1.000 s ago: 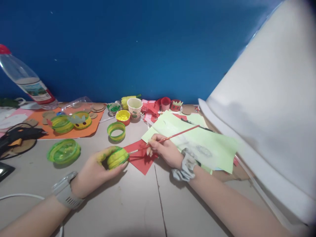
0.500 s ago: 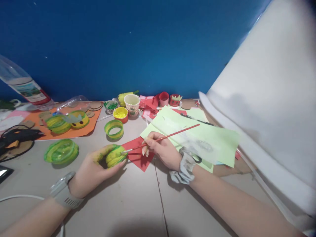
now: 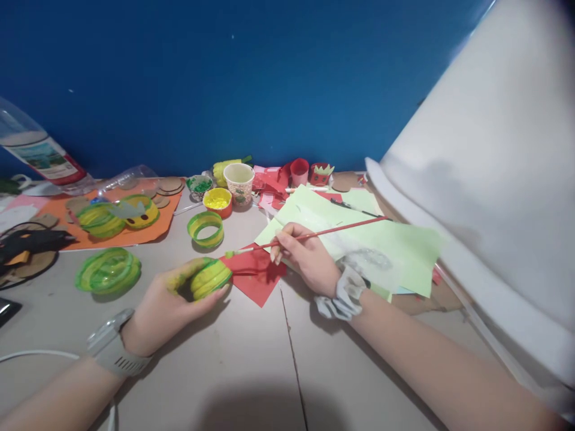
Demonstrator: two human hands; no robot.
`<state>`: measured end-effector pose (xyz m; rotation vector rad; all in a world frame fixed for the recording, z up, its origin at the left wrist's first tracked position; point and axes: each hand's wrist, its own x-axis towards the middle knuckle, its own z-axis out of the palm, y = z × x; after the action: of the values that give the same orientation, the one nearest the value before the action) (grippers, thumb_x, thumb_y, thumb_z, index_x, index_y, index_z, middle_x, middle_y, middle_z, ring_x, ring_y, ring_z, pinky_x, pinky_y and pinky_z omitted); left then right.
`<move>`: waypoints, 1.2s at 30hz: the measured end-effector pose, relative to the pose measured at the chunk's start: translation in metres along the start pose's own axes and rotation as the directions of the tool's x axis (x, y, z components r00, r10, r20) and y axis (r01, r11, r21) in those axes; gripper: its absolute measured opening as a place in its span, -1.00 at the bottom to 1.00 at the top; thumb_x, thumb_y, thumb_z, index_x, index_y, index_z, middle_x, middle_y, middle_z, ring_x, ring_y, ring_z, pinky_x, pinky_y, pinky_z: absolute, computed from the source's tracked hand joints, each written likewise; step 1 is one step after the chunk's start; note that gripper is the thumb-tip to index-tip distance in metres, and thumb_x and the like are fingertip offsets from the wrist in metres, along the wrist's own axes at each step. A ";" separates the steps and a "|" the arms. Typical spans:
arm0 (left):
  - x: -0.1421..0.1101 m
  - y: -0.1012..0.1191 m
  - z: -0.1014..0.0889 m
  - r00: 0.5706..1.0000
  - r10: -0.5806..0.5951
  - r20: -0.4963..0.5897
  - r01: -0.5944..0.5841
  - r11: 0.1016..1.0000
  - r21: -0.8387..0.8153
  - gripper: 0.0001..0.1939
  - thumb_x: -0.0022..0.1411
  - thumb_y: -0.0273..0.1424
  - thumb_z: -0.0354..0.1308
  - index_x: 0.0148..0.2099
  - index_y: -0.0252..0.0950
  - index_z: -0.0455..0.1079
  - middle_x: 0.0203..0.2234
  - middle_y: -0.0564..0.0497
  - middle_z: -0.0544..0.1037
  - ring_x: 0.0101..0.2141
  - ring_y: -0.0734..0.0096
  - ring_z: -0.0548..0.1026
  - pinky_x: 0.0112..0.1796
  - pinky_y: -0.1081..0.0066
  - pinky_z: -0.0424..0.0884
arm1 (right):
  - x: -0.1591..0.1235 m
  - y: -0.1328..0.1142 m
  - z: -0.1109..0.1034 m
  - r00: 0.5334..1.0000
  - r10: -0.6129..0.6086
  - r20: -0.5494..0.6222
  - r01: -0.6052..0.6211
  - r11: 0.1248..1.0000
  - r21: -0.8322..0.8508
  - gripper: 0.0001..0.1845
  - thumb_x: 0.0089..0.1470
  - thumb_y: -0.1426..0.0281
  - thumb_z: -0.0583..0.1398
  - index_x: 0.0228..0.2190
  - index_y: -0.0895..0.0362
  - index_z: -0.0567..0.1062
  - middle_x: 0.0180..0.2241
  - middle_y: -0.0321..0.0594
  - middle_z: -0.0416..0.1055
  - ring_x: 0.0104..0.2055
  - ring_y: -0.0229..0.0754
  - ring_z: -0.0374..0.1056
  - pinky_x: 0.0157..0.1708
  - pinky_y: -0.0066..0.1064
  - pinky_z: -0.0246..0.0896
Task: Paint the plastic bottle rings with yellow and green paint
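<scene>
Between thumb and fingers, my left hand grips a ribbed piece painted in yellow and green stripes; paint stains the fingers. A red-handled paintbrush is pinched in my right hand, its paint-covered tip just above the piece and apart from it. Under the brush lies a red paper square. A yellow-green painted ring stands behind my left hand, and a clear ribbed bowl-like piece streaked with green sits to the left. Cups of yellow paint and green paint are beyond the ring.
A patterned paper cup stands near the blue wall. Pale green sheets spread at right, beside a large white curved sheet. On the left are orange paper with painted pieces, a plastic bottle and a black glue-gun-like tool.
The paintbrush tip has lifted off the painted piece, and my right hand has moved up and slightly right. My left hand still holds the piece in nearly the same place.
</scene>
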<state>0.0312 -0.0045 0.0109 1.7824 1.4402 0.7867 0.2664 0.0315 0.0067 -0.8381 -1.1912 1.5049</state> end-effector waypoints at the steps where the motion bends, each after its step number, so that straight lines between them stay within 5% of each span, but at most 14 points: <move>1: 0.000 0.000 0.000 1.000 0.006 0.011 -0.006 1.000 -0.019 -0.59 0.10 -0.20 0.30 -0.07 -0.34 0.44 -0.17 -0.07 0.64 -0.24 0.23 0.62 -0.13 0.43 0.54 | -0.001 0.000 0.001 1.000 0.006 0.013 -0.006 1.000 -0.002 -0.66 0.07 0.14 0.25 -0.51 0.11 0.34 -0.57 -0.35 0.47 -0.53 -0.35 0.36 -0.44 -0.48 0.33; 8: 0.000 0.003 -0.003 1.000 0.015 -0.025 -0.015 1.000 0.025 -0.60 0.08 -0.20 0.30 -0.11 -0.35 0.45 -0.25 -0.05 0.66 -0.29 0.25 0.63 -0.19 0.46 0.56 | 0.000 0.005 0.001 0.994 -0.040 -0.105 0.036 0.998 -0.043 -0.68 0.08 0.18 0.25 -0.52 0.12 0.34 -0.58 -0.37 0.44 -0.56 -0.38 0.31 -0.48 -0.52 0.29; 36: -0.001 -0.006 0.000 1.000 -0.014 -0.004 0.014 0.999 -0.043 -0.60 0.09 -0.23 0.32 -0.07 -0.33 0.44 -0.18 -0.05 0.64 -0.25 0.28 0.61 -0.15 0.46 0.54 | -0.007 0.007 0.015 0.996 -0.009 -0.083 0.010 1.000 0.017 -0.68 0.10 0.20 0.24 -0.53 0.11 0.32 -0.60 -0.36 0.44 -0.56 -0.37 0.31 -0.48 -0.51 0.29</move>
<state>0.0275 -0.0046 0.0061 1.7371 1.4272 0.8091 0.2523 0.0211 0.0033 -0.8739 -1.1177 1.4569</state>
